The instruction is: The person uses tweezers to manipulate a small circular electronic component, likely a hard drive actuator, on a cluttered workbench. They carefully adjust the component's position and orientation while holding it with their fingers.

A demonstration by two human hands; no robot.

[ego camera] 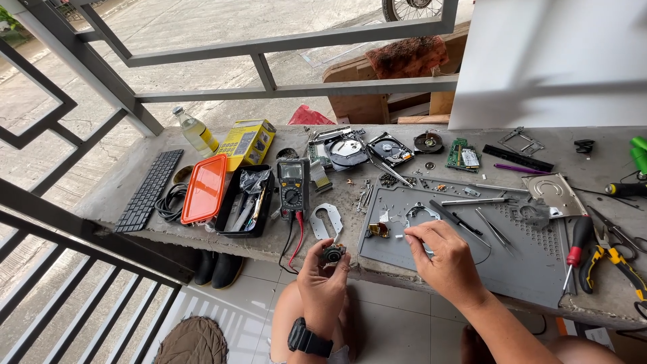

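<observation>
My left hand [322, 283], with a black watch on its wrist, holds a small round dark motor part [333, 253] just in front of the concrete ledge [101, 199]. My right hand [446, 259] hovers over the near left part of the grey work mat [532, 269], fingertips pinched together near a white curved metal piece [419, 214]; whether they hold anything tiny I cannot tell. A small brass-coloured part [377, 230] lies on the mat between my hands.
The ledge holds a multimeter [294, 188] with red and black leads, an open black case with orange lid [204, 189], a keyboard [147, 190], opened hard drives [389, 148], tweezers, screwdrivers [575, 253], yellow pliers [614, 261] and a bottle [196, 131]. Metal railing stands behind.
</observation>
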